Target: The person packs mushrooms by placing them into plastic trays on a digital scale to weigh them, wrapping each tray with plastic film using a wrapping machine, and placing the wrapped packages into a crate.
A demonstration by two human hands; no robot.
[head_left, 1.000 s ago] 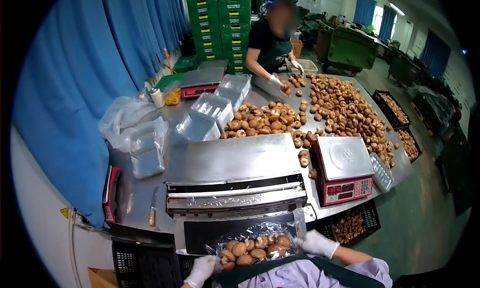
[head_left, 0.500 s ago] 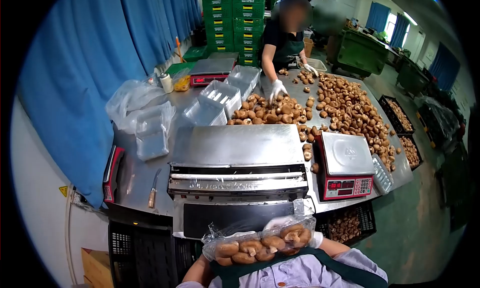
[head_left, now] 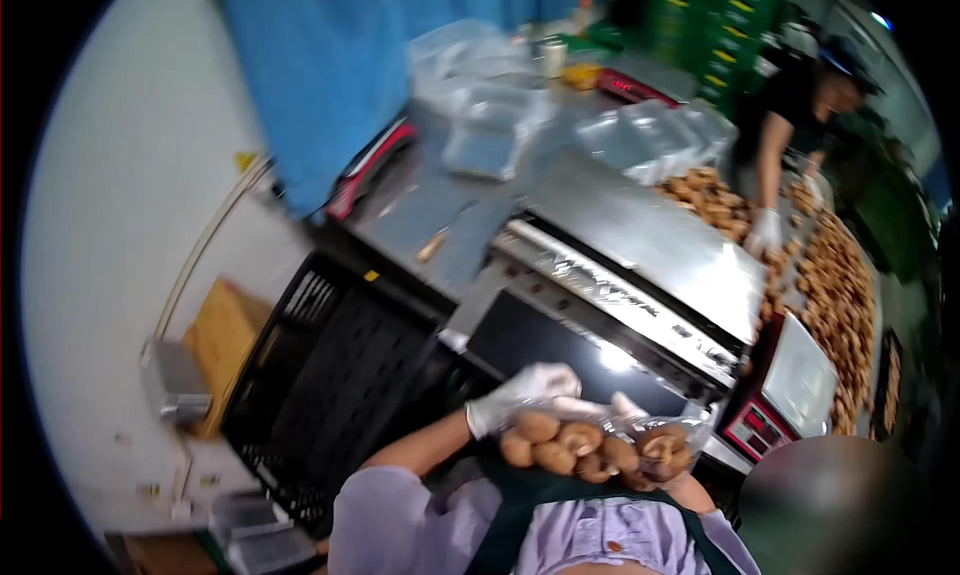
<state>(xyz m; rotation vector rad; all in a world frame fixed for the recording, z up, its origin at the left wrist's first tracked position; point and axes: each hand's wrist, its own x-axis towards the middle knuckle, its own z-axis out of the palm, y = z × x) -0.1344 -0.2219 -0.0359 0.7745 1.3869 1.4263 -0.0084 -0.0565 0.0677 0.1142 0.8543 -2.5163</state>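
Note:
A film-wrapped pack of brown shiitake mushrooms point(head_left: 580, 449) is held close against my apron, tilted. My left hand point(head_left: 530, 393), in a white glove, grips the pack's upper left edge with bent fingers. On the far side of the pack, my right hand point(head_left: 626, 407) shows only gloved fingertips; the pack hides the rest. Just beyond the pack is the wrapping machine point(head_left: 640, 245), with a dark plate point(head_left: 540, 347) at its front.
A black crate point(head_left: 340, 365) stands at left below the table. A knife point(head_left: 434, 245) lies beside the machine. To the right is a red scale point(head_left: 800, 375). Across the table a co-worker's gloved hand point(head_left: 765, 233) is among loose mushrooms point(head_left: 840, 285). Clear trays point(head_left: 490, 135) lie at the back.
My view has swung left and tilted, so the scene is rotated and blurred. My left hand has come into sight over the pack's upper edge. The pack stays in my hands.

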